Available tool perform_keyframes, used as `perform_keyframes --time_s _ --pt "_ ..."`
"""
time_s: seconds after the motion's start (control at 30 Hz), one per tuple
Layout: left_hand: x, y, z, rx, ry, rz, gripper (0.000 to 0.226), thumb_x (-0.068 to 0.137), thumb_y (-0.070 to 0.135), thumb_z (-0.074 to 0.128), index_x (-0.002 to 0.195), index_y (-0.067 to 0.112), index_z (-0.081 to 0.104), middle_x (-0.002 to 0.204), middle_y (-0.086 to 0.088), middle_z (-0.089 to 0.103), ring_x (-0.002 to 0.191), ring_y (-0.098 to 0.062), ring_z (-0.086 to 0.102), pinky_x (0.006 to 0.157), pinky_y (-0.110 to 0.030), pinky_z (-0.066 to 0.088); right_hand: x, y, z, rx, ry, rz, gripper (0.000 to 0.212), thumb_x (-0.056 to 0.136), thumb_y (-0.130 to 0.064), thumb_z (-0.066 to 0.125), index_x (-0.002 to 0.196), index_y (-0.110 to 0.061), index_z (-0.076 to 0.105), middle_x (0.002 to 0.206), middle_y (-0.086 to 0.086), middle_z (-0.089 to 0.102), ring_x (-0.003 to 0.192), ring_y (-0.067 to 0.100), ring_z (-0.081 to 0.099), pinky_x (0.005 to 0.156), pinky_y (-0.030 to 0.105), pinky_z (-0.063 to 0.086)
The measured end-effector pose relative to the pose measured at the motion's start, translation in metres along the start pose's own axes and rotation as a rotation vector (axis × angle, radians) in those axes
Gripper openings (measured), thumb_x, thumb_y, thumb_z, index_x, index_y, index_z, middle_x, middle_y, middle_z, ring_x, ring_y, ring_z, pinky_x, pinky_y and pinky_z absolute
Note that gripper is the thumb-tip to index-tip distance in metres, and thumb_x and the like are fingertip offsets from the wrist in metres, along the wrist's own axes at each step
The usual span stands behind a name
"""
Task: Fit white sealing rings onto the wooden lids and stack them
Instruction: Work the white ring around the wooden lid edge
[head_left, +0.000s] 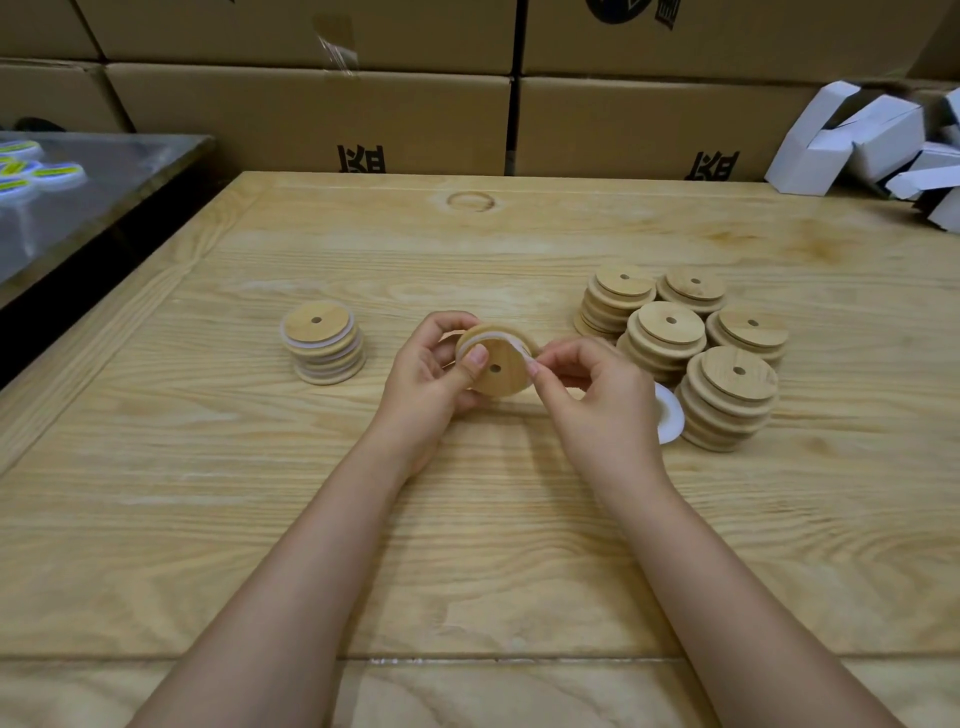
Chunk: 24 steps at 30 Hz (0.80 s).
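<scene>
Wooden lid (501, 371): seen from the head view, held up off the table between both hands at mid-scene. It is tilted so its stepped face turns toward the person, with a small hole at its centre.
Sealing ring (488, 336): white, lying round the lid's narrower step along the upper edge. Whether it is seated all the way round cannot be told, as fingers cover part of it.
Left hand (434, 374): curled round the lid's left rim, gripping it. The thumb presses on the face just left of the hole and the fingers sit behind.
Right hand (597, 395): thumb and forefinger pinch the ring at the lid's right edge. The other fingers are loosely curled beneath.
Ringed stack (323, 343): on the table left of the hands and apart from them. White shows between its wooden layers, and the top lid's hole faces up.
Bare stacks (727, 400): five piles in a close cluster right of the hands, plain wood layer on layer.
Loose rings (669, 413): white, flat on the table between the right hand and the nearest bare pile, partly hidden by the hand.
Table (467, 519): pale, strongly grained wood with a faint circular mark (470, 201) near the far edge.
Cartons (311, 114): brown cardboard with black print, walled up along the far side.
White card boxes (872, 140): folded and heaped at far right.
Side surface (130, 166): dark-framed and under clear film at far left. White discs (47, 169) with yellow and blue labels lie on it.
</scene>
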<state>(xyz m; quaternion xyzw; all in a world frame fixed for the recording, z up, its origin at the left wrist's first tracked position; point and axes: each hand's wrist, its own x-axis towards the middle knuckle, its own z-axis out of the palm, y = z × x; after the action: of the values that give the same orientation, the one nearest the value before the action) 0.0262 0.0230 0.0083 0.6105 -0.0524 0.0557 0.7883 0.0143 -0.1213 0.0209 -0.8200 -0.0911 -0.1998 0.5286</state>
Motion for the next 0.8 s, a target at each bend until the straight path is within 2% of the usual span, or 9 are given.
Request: perform_keyframes --time_s 0.1,0.27,0.33,0.43,0.53,0.8 --pt "0.002 -0.001 -0.003 -0.023 0.003 0.016 0.022 0.089 0.001 0.051 0.098 0.02 0.053 0.083 -0.002 0.064 0.08 -0.017 0.061 0.072 -0.04 0.053 -0.001 -0.001 0.001 0.051 0.003 0.046 0.022 0.082 -0.013 0.069 0.071 -0.03 0.061 0.072 -0.019 0.063 0.075 -0.002 0.061 0.07 0.012 0.047" --pt "0.003 -0.004 -0.005 -0.035 0.004 0.031 0.022 0.088 0.002 0.052 0.098 0.021 0.055 0.086 0.0 0.062 0.078 -0.01 0.061 0.068 -0.033 0.055 0.0 -0.003 -0.001 0.108 -0.016 0.112 0.023 0.082 -0.013 0.069 0.07 -0.031 0.062 0.074 -0.015 0.066 0.072 0.0 0.062 0.069 0.014 0.049" --pt "0.003 -0.005 -0.006 -0.038 0.004 0.034 0.023 0.089 0.0 0.051 0.098 0.021 0.055 0.085 0.001 0.063 0.078 -0.01 0.062 0.067 -0.032 0.056 0.0 -0.005 -0.002 0.116 -0.029 0.131 0.021 0.081 -0.014 0.07 0.07 -0.03 0.063 0.075 -0.013 0.067 0.072 0.002 0.063 0.071 0.017 0.05" --pt "0.004 -0.006 -0.007 -0.031 -0.014 0.025 0.021 0.088 0.002 0.053 0.099 0.021 0.056 0.086 0.0 0.063 0.082 -0.013 0.061 0.072 -0.039 0.056 0.002 -0.005 -0.004 0.122 -0.041 0.165 0.015 0.081 -0.015 0.071 0.071 -0.025 0.066 0.075 -0.01 0.068 0.073 0.005 0.064 0.072 0.02 0.051" --pt "0.003 -0.005 -0.009 -0.021 -0.042 0.002 0.022 0.079 0.013 0.06 0.1 0.02 0.056 0.086 -0.002 0.064 0.083 -0.015 0.062 0.073 -0.043 0.055 0.003 -0.004 -0.006 0.147 -0.049 0.198 0.01 0.08 -0.016 0.072 0.072 -0.021 0.067 0.072 -0.01 0.068 0.07 0.004 0.062 0.069 0.019 0.05" --pt "0.004 -0.005 -0.01 -0.037 -0.08 -0.024 0.025 0.076 0.019 0.06 0.1 0.02 0.056 0.079 0.003 0.07 0.078 -0.012 0.065 0.068 -0.038 0.059 0.002 -0.005 -0.007 0.182 -0.046 0.192 0.013 0.079 -0.015 0.073 0.07 -0.023 0.067 0.064 -0.012 0.065 0.062 -0.001 0.058 0.064 0.014 0.046"
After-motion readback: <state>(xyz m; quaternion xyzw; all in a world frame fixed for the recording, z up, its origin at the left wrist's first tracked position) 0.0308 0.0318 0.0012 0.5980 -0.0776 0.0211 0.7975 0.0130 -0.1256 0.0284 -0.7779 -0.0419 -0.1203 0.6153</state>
